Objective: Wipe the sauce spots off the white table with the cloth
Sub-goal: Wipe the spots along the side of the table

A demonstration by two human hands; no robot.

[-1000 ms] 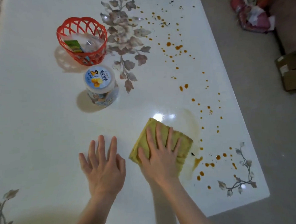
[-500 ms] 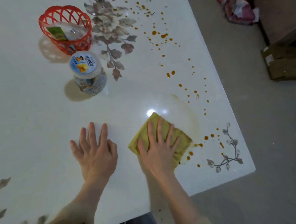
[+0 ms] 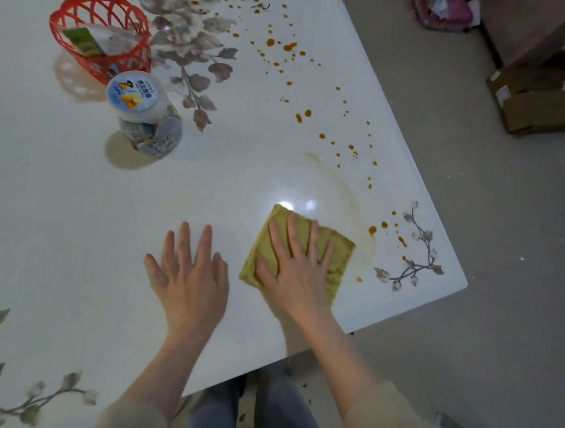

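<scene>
A folded yellow-green cloth [image 3: 338, 253] lies on the white table [image 3: 77, 226] near its front right corner. My right hand [image 3: 294, 269] presses flat on the cloth with the fingers spread. To its left, my left hand [image 3: 189, 279] rests flat on the bare tabletop, holding nothing. Orange-brown sauce spots [image 3: 303, 115] are scattered along the table's right side, from the far edge down to the corner. A pale smeared arc of sauce [image 3: 346, 190] curves just beyond and right of the cloth. A few drops [image 3: 378, 227] sit right of the cloth.
A red plastic basket [image 3: 102, 43] with packets stands at the far left. A plastic jar with a blue-labelled lid [image 3: 143, 116] stands in front of it. The table's right edge and front corner [image 3: 457, 285] are close to the cloth. A cardboard box [image 3: 532, 99] sits on the floor.
My right hand has slid the cloth over the spots near the corner; several drops there are gone and a faint smear is left. The camera view has shifted.
</scene>
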